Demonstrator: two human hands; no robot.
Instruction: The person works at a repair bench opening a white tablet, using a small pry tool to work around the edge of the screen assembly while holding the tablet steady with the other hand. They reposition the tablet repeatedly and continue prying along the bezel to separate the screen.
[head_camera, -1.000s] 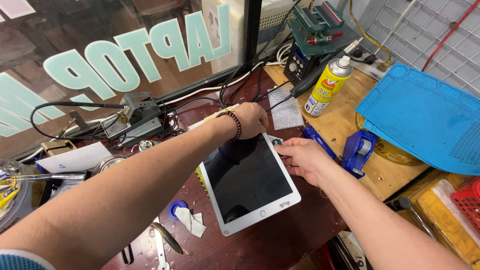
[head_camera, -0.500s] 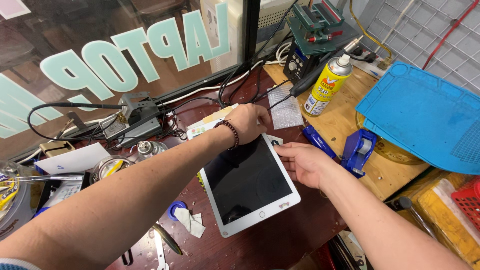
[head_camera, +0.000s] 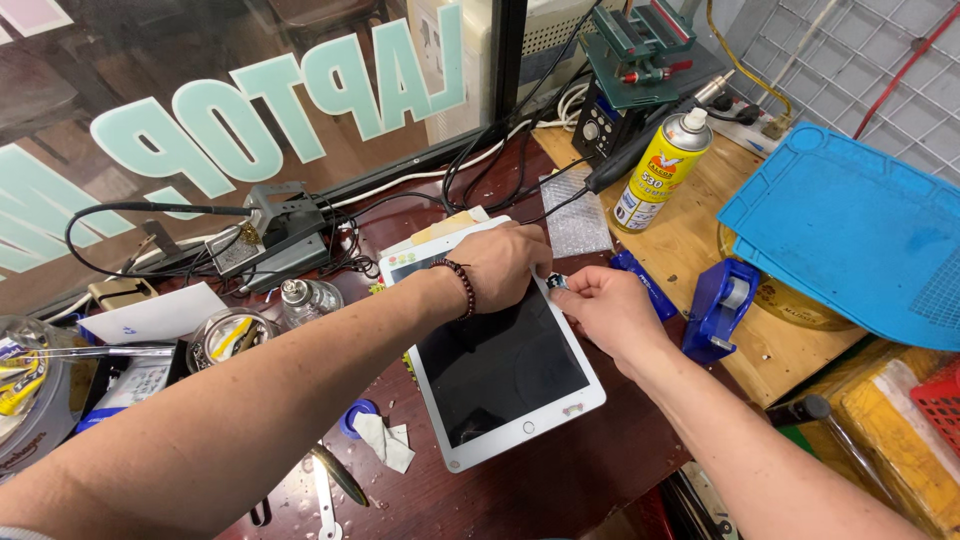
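A white tablet with a dark screen lies on the dark red bench in the head view. My left hand, with a bead bracelet on the wrist, rests curled on the tablet's far right corner. My right hand meets it there, and its fingertips pinch a small dark part at the tablet's right edge. The fingers hide what lies under them.
A yellow spray can, a blue tape dispenser and a blue mat sit on the wooden board to the right. Cables, a small bottle, tweezers and a jar of tools crowd the left. A window stands behind.
Both hands have stayed at the tablet's far right corner, drawing slightly closer together. The tablet has not moved.
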